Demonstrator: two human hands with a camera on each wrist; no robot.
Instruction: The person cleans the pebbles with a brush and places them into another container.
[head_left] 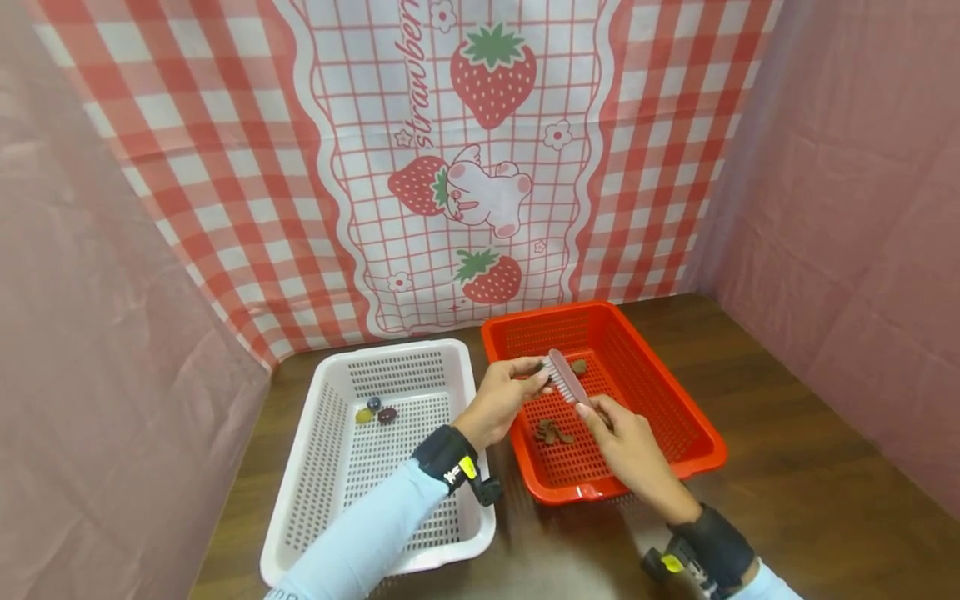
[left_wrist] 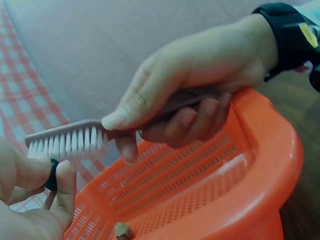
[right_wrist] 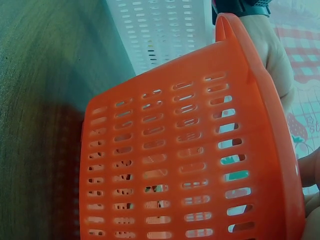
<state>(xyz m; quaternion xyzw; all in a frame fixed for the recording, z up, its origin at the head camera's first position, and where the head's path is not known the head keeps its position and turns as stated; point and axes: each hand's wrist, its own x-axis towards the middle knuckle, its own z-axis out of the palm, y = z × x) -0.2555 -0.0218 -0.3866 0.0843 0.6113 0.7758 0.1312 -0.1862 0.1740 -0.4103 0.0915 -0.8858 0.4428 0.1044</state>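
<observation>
My right hand (head_left: pixel 630 450) grips the handle of a brush (head_left: pixel 566 379) with a pinkish-brown back and white bristles. Between thumb and fingers, my left hand (head_left: pixel 497 400) pinches a small, smooth dark piece (left_wrist: pixel 52 175), seemingly a stone, plainest in the left wrist view. The bristles point down and sit against or just over that piece; contact is unclear. Both hands are above the red basket (head_left: pixel 667 379). Inside it lie brown clumps (head_left: pixel 551 433) and another brownish lump (head_left: pixel 579 367). The right wrist view shows mostly the basket's outer wall; the brush is hidden there.
To the left stands a white basket (head_left: pixel 296 467) holding a yellowish stone (head_left: pixel 363 415), a dark red one (head_left: pixel 387 415) and a bluish-grey one (head_left: pixel 374 403). My left forearm crosses over it. Both baskets rest on a wooden table (head_left: pixel 795 467), with a strawberry-print cloth (head_left: pixel 360 208) behind.
</observation>
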